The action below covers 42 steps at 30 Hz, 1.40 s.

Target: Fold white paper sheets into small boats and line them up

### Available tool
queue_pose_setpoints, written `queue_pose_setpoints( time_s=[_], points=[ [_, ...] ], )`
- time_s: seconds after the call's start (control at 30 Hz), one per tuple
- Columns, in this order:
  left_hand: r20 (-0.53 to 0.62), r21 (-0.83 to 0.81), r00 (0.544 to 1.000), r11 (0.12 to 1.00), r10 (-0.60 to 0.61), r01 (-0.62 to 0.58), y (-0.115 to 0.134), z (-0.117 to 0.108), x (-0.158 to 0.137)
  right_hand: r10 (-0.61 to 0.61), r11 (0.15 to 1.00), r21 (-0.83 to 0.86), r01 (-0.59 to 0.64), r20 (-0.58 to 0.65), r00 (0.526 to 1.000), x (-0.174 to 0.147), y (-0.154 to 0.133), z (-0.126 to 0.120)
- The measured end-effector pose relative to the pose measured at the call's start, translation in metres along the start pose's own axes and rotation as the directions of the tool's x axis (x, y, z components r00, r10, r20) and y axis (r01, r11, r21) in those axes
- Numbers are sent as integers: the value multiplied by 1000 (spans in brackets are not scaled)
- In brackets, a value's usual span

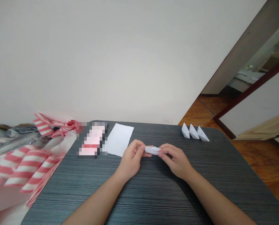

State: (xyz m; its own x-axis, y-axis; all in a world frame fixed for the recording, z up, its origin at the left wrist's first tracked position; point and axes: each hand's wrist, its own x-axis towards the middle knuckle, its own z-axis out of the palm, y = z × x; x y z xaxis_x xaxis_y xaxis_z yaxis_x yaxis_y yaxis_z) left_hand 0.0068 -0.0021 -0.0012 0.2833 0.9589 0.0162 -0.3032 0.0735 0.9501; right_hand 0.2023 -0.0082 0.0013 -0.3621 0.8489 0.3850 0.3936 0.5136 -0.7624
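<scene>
My left grip and right grip are pinching the folded white paper between them — above the bench.

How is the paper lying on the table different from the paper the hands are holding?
The flat sheet lies on the table, but the folded paper is held between the left hand and the right hand.
The flat sheet is spread out, while the folded paper is bunched into a narrow shape.
The flat sheet looks bigger; the folded paper looks much smaller.
Both are white.
</scene>
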Motion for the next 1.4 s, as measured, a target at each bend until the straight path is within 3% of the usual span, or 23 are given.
queue_pose_setpoints(
  time_s=[0.23,0.47,0.83,0.97,1.07,1.13,1.23,1.4],
  points=[
    [9,-74,999,996,-49,49,1,0,1,70,997,12,-70,-22,997,-2,-3,2],
    [48,203,989,971,-138,126,1,-1,-1,49,999,-11,-49,18,999,-1,-3,2],
    [-6,246,992,961,-127,124,7,1,-2,119,992,-47,-119,-15,993,0,-6,5],
    [5,378,997,923,-73,66,7,0,-1,149,986,-75,-150,-26,989,-1,-3,6],
    [21,473,999,880,-47,31,7,-1,-1,216,976,-11,-217,-46,975,-4,1,8],
    [21,477,999,878,-46,30,7,-1,-1,292,951,127,-281,-68,954,-5,4,11],
    [29,452,999,892,-41,24,8,0,-1,360,885,311,-346,12,933,-5,5,13],
    [29,424,998,905,-53,36,7,1,-2,397,849,290,-441,199,896,-1,2,10]
  ],
)
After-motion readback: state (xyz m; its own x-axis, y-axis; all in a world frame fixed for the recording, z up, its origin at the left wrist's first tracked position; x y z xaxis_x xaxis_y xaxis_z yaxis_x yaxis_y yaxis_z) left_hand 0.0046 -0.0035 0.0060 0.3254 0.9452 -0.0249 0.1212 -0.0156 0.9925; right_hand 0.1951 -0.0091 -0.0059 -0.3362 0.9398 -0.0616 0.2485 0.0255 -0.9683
